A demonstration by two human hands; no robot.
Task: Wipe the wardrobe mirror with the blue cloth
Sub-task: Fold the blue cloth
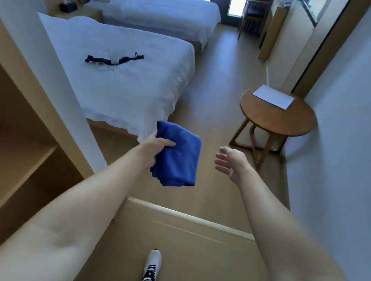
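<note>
Two hands, left hand point(154, 149) gripping one blue cloth point(178, 156); right hand point(230, 164) spread wide, two beds point(125, 83)

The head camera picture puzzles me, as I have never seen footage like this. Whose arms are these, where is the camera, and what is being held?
There is no machine: a person wears a wide-angle camera on the head, looking forward and down, so both arms reach into view. The left hand grips a folded blue cloth. The right hand is open and holds nothing. Ahead stand two white beds; the nearer bed has a black strap on it. A round wooden table carries a white sheet. No mirror is clearly visible.
</note>
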